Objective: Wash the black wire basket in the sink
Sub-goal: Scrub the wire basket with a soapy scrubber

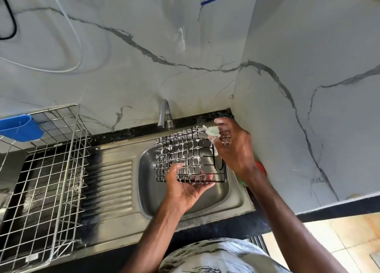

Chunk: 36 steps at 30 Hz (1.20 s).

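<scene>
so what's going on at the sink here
A person is washing a black wire basket, held above the basin of the stainless steel sink. The left hand grips its near lower edge, while the right hand pinches a pale soapy scrub pad against the far right rim. White suds cling to much of the wire. No water shows from the curved metal tap, so it looks mid-scrub, not yet rinsed.

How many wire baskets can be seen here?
2: the black wire basket, held over the sink, and a silver wire basket on the counter at left.
</scene>
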### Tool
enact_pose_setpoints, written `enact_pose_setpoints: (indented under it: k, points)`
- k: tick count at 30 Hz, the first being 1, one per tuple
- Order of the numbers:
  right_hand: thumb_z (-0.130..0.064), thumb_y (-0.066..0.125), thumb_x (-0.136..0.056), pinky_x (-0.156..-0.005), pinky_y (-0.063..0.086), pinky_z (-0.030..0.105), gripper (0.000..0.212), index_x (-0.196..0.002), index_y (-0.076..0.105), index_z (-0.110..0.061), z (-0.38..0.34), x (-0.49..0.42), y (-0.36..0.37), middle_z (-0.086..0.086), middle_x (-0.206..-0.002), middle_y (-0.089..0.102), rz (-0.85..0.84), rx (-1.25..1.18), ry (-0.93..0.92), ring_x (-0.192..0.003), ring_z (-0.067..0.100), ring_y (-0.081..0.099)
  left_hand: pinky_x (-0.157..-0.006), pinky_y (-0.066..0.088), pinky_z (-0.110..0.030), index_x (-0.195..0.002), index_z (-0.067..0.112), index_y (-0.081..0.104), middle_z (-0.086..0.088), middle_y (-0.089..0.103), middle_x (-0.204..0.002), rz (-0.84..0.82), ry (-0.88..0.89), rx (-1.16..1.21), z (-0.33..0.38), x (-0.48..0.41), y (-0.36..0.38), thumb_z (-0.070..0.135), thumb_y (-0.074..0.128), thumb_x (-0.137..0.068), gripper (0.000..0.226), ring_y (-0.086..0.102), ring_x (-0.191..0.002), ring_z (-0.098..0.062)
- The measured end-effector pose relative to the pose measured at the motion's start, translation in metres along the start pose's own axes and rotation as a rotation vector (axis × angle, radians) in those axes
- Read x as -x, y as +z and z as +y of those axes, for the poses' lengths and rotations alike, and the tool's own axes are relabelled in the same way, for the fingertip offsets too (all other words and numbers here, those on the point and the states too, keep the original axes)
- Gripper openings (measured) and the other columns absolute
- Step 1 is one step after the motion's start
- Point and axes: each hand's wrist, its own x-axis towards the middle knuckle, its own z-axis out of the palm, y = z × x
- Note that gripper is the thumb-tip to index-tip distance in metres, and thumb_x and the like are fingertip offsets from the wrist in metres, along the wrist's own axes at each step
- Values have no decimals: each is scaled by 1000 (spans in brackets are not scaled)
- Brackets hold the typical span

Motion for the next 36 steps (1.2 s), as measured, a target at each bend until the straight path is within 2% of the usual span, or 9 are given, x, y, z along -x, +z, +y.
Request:
enact_pose_setpoints:
  k: [5,11,15,19,23,26,31,34,36]
  points:
    - [5,75,-84,-77,57,12,38,-118,73,-12,-6,0,3,6,-116,73,-128,104,-195,-99,10,71,-76,59,-70,-140,-10,39,-33,62,-109,30,22,-11,1,3,2,38,77,-73,91,69,-93,-54]
    - [12,67,-83,-84,61,32,41,-114,77,-13,-2,-10,11,4,-113,72,-82,170,-206,-99,14,68,-79,55,-74,-142,-7,38,-24,56,-101,57,-8,26,5,-1,3,39,78,-77,89,71,-83,-51]
    - [15,61,-83,-82,60,25,42,-111,78,-11,-11,35,17,5,-114,70,-187,205,-291,-96,15,70,-69,61,-67,-136,-11,45,-27,60,-102,89,29,35,11,-3,8,43,74,-80,83,72,-71,-44]
    - [20,61,-78,-81,59,26,48,-109,78,-13,-11,72,14,3,-111,68,-231,151,-283,-96,15,68,-62,62,-51,-140,-15,42,-35,59,-123,107,17,24,15,-2,11,47,75,-79,93,70,-95,-47]
    - [21,60,-80,-77,59,19,45,-110,77,-8,-5,51,12,7,-110,69,-176,149,-260,-92,10,68,-60,61,-64,-127,-14,50,-34,69,-83,96,-14,9,7,-3,12,44,69,-85,74,67,-91,-46]
    - [21,59,-79,-86,60,27,48,-114,75,-9,4,11,19,10,-112,71,-55,197,-198,-96,18,70,-72,55,-75,-120,-11,52,-32,68,-77,90,-63,1,-1,-4,9,39,75,-74,72,65,-91,-46]
    - [18,59,-78,-87,60,34,47,-110,76,-11,1,-12,26,8,-111,73,-33,256,-192,-98,20,70,-71,58,-73,-135,-13,48,-40,62,-115,114,-97,5,-1,2,13,39,79,-66,92,67,-99,-50]
    - [19,57,-81,-83,58,18,46,-109,77,-11,-12,28,29,7,-113,71,-124,256,-268,-96,17,70,-57,62,-58,-142,-17,33,-43,51,-130,198,-64,-3,7,5,20,43,78,-74,101,66,-103,-55]
    - [19,59,-81,-81,53,9,44,-107,77,-11,-17,57,31,5,-113,69,-194,225,-304,-97,14,67,-49,61,-40,-136,-18,38,-35,58,-111,243,-16,5,10,5,22,48,73,-80,93,72,-71,-43]
